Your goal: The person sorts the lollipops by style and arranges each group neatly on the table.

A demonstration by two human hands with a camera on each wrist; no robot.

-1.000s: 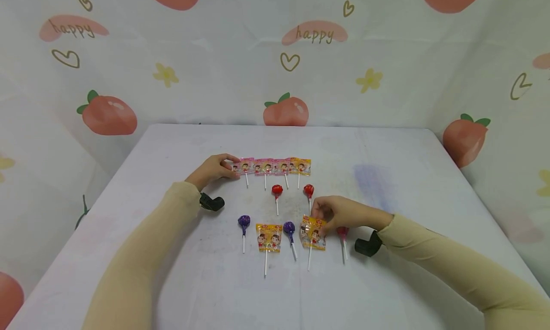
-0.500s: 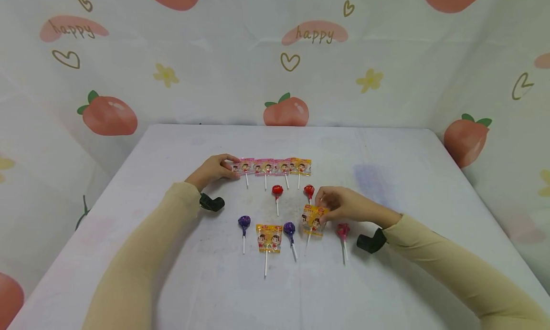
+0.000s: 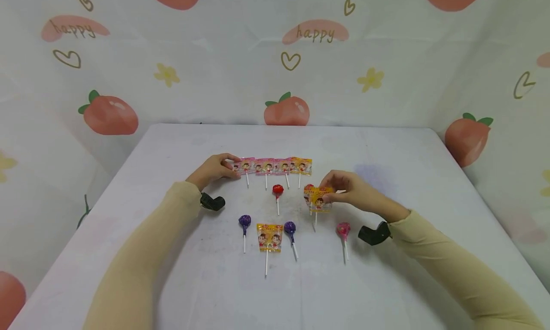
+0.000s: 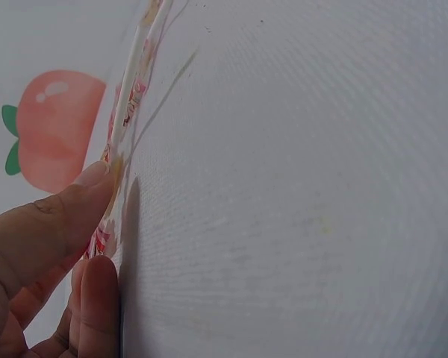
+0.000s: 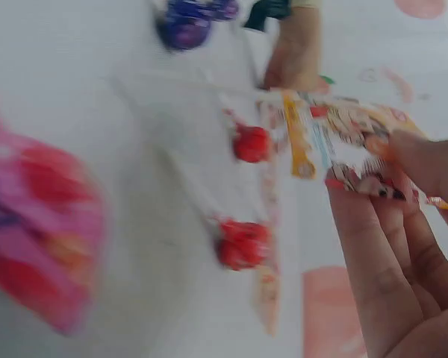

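Note:
My right hand [image 3: 353,191] pinches an orange-wrapped lollipop [image 3: 319,200] by its wrapper, thumb on one side and fingers on the other; its white stick hangs toward me. The held wrapper overlaps a red lollipop behind it in the head view, hiding most of that one. At the left end of the back row, my left hand [image 3: 213,171] holds the edge of a pink-wrapped lollipop [image 3: 247,165] between thumb and fingers. Beside it lie two more pink-wrapped lollipops [image 3: 265,166] and an orange-wrapped lollipop [image 3: 303,166], wrappers touching or overlapping, sticks pointing toward me.
In front of the row lies a round red lollipop [image 3: 278,190]. Nearer are two purple lollipops [image 3: 245,220], an orange-wrapped lollipop [image 3: 269,237] between them, and a pinkish-red lollipop [image 3: 343,229] at right. The white table [image 3: 193,282] ends at a printed backdrop [image 3: 215,58].
My right hand has lifted the orange-wrapped lollipop from the near row and carried it away from me, toward the back row. My left hand has stayed in place.

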